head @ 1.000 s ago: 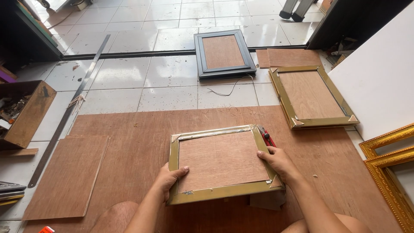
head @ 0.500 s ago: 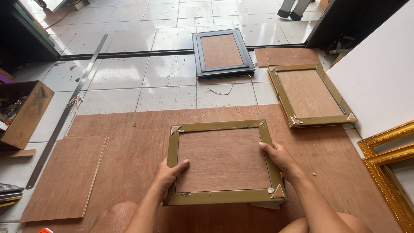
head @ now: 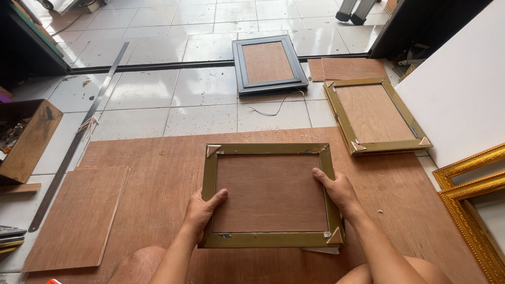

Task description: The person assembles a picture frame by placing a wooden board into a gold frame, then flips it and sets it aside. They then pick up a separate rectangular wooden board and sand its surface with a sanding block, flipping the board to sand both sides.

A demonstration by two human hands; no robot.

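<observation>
Standing right by them rn. The gold frame (head: 271, 195) lies face-down, backing board up, on the big plywood sheet (head: 158, 173) on the floor, right in front of the person's knees. Left hand (head: 202, 210) is curled round the frame's left rail, thumb pressed on the backing, fingers tucked under the edge afaict. Right hand (head: 336, 190) is clamped on the right rail the same way, thumb on top. So both hands are closed on that frame, nothing else in them.

Imo to do this bit well: keep thumbs pushing the board flat into the rebate, hold both rails evenly so it doesn't rack, and check the little corner triangles sit flush.

Rel. to that frame: a loose ply panel (head: 79, 215) just left, a second gold frame (head: 374, 114) up-right, a dark frame (head: 269, 64) straight beyond it, a long steel ruler (head: 79, 137) far left.
</observation>
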